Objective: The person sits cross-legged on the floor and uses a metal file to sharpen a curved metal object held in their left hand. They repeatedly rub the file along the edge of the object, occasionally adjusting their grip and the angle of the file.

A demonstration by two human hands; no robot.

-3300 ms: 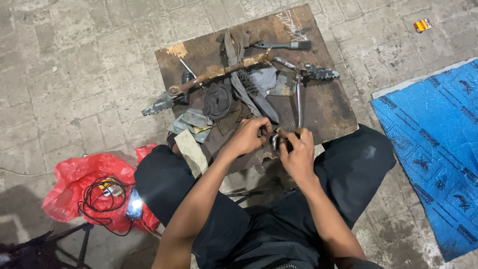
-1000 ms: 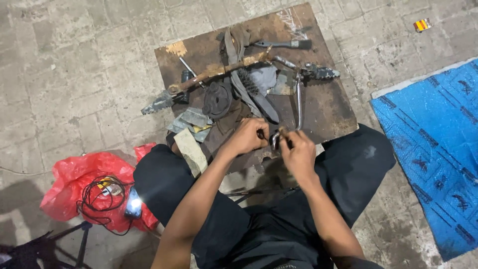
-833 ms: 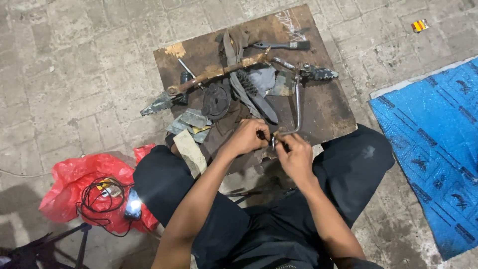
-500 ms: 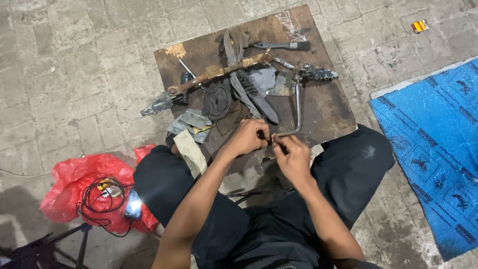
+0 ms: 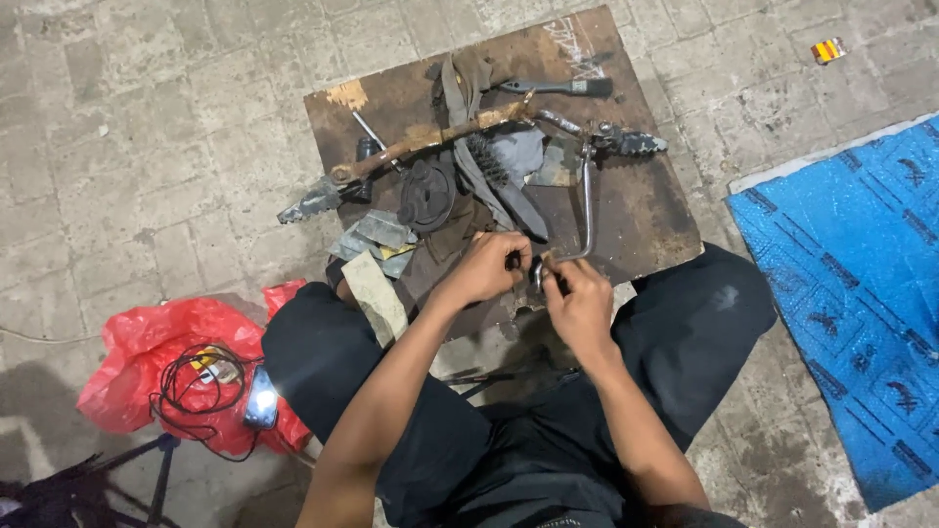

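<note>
I sit cross-legged before a dark wooden board [image 5: 655, 210] on the paved floor. My left hand [image 5: 486, 266] and my right hand [image 5: 579, 301] meet at the board's near edge. Both close on the lower end of a bent chrome lever [image 5: 585, 205], whose shaft runs up the board away from me. A small dark tool shows between my left fingers; what kind it is I cannot tell. A rusty footrest bar [image 5: 411, 152] with ribbed pegs lies across the board behind my hands.
On the board lie a black round part [image 5: 427, 194], a dark strap [image 5: 460, 88], a brush [image 5: 558, 87] and grey rags. A red plastic bag [image 5: 147, 347] with black cable and a phone [image 5: 260, 410] lies at my left. A blue tarp [image 5: 851, 284] is at the right.
The chrome lever's far end has swung slightly, and my hands have shifted a little on its lower end. Everything else lies where it did.
</note>
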